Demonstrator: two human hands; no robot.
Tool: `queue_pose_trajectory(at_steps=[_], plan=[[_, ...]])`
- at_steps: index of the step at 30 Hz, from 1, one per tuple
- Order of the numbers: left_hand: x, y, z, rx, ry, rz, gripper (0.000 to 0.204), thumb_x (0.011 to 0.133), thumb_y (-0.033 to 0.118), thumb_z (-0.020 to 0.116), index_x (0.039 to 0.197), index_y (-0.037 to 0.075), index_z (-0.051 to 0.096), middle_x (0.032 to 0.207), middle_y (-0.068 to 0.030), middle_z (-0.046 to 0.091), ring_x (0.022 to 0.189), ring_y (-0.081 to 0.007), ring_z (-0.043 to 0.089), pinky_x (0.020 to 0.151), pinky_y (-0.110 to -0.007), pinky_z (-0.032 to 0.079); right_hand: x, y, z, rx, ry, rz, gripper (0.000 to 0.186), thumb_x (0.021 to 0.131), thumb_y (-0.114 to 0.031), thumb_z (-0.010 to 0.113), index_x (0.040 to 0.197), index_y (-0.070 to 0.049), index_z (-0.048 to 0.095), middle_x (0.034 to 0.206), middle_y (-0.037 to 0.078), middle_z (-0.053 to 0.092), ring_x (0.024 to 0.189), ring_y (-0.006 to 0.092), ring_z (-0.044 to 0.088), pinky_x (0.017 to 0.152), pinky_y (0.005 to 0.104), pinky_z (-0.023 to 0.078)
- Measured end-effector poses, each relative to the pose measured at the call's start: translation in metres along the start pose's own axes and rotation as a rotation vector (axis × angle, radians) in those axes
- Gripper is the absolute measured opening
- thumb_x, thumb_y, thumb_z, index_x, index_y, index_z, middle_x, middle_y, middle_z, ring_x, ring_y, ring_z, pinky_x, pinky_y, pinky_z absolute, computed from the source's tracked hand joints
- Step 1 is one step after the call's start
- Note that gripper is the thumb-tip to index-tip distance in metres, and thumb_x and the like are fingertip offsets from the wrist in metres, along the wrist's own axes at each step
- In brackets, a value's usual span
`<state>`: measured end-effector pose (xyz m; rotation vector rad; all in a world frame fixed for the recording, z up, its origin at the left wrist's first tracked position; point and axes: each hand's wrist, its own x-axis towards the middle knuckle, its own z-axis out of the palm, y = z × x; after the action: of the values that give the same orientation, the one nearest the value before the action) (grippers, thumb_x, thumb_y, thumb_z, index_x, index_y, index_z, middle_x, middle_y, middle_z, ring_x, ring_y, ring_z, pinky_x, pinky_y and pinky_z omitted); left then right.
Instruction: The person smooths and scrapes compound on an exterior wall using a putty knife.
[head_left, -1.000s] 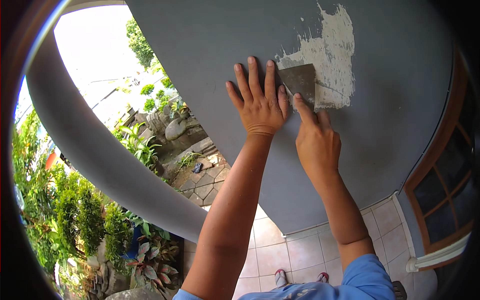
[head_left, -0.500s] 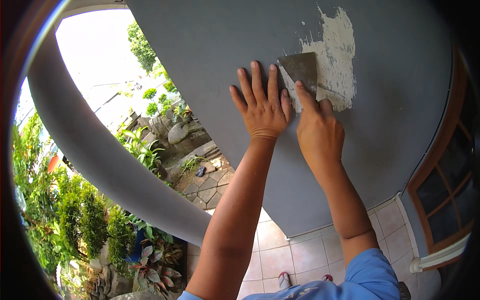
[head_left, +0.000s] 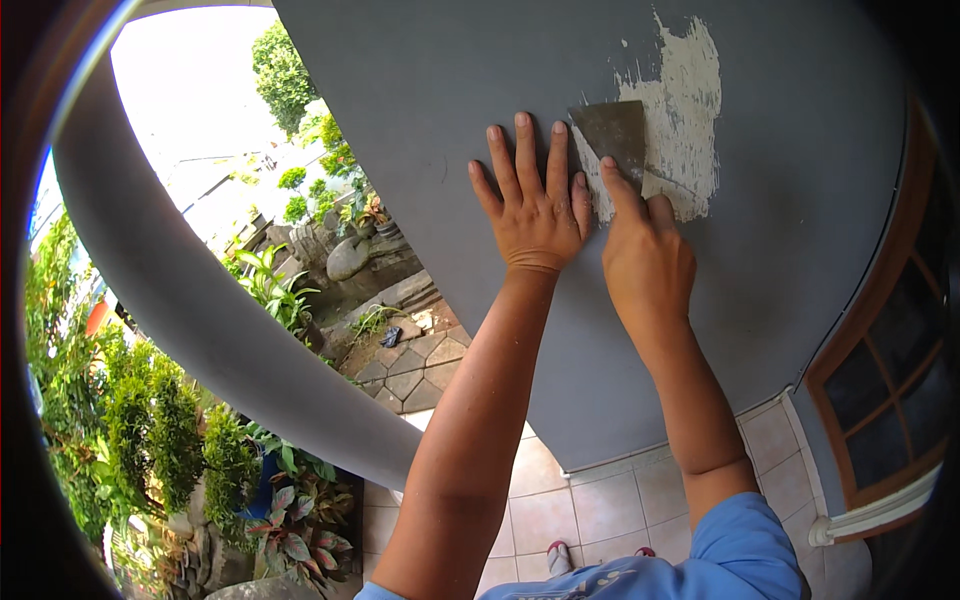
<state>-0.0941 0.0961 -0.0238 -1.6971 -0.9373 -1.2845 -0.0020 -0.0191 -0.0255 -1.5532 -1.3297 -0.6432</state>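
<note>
My left hand [head_left: 537,207] lies flat on the grey wall [head_left: 640,370], fingers spread, just left of a rough whitish patch [head_left: 690,90]. In my right hand [head_left: 648,250] is a putty knife [head_left: 618,132], its wide metal blade resting against the wall over the patch's left part. The index finger presses along the blade, and the handle is hidden inside my grip. The patch has streaky, ragged edges at its top and left.
A grey curved pillar [head_left: 200,290] stands to the left, with shrubs [head_left: 150,410] and stones beyond it. Pale floor tiles [head_left: 545,510] lie below. At the right is a wood-framed window [head_left: 880,400].
The view has shifted slightly, so the wall, patch and both hands sit a little further right. Against the wall, my hands and the putty knife look nearly unmoved.
</note>
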Motion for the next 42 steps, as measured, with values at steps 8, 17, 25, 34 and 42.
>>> queue_pose_trajectory(at_steps=[8, 17, 25, 34, 42], plan=[[0.002, -0.003, -0.003, 0.006, -0.003, 0.003, 0.058, 0.091, 0.038, 0.047, 0.146, 0.019, 0.044, 0.157, -0.0142, 0.028, 0.147, -0.0408, 0.018, 0.116, -0.059, 0.002, -0.021, 0.005, 0.004, 0.026, 0.013, -0.056, 0.05, 0.087, -0.008, 0.059, 0.135, -0.019, 0.055, 0.082, 0.013, 0.061, 0.058, 0.0286, 0.066, 0.053, 0.0368, 0.056], [0.001, -0.005, -0.004, -0.009, -0.013, -0.015, 0.06, 0.092, 0.038, 0.047, 0.149, 0.022, 0.04, 0.159, -0.0123, 0.026, 0.147, -0.0387, 0.018, 0.116, -0.06, 0.004, -0.004, -0.01, 0.0, 0.006, 0.026, -0.019, 0.049, 0.087, -0.008, 0.06, 0.134, -0.019, 0.057, 0.082, 0.014, 0.06, 0.057, 0.0282, 0.066, 0.053, 0.0371, 0.057], [0.001, -0.003, 0.0, -0.01, 0.003, 0.006, 0.058, 0.091, 0.037, 0.047, 0.146, 0.019, 0.044, 0.157, -0.0147, 0.028, 0.146, -0.0414, 0.018, 0.115, -0.06, 0.002, -0.013, 0.006, 0.006, 0.074, 0.007, -0.006, 0.047, 0.088, -0.009, 0.06, 0.133, -0.02, 0.058, 0.083, 0.017, 0.062, 0.061, 0.0318, 0.068, 0.052, 0.0386, 0.056], [0.0, -0.004, -0.002, 0.015, -0.001, -0.004, 0.056, 0.093, 0.038, 0.045, 0.146, 0.02, 0.044, 0.157, -0.0132, 0.029, 0.147, -0.0385, 0.017, 0.116, -0.058, 0.001, 0.021, 0.022, -0.02, 0.031, 0.01, 0.023, 0.039, 0.092, -0.012, 0.056, 0.13, -0.02, 0.061, 0.086, 0.018, 0.065, 0.07, 0.034, 0.069, 0.061, 0.0418, 0.056], [0.003, 0.002, -0.003, -0.001, -0.011, -0.013, 0.056, 0.093, 0.039, 0.045, 0.147, 0.023, 0.043, 0.157, -0.0113, 0.029, 0.147, -0.0361, 0.018, 0.117, -0.056, 0.002, 0.056, 0.04, -0.02, 0.015, 0.101, 0.036, 0.035, 0.095, -0.012, 0.054, 0.129, -0.014, 0.06, 0.083, 0.019, 0.066, 0.077, 0.036, 0.069, 0.067, 0.0442, 0.055]])
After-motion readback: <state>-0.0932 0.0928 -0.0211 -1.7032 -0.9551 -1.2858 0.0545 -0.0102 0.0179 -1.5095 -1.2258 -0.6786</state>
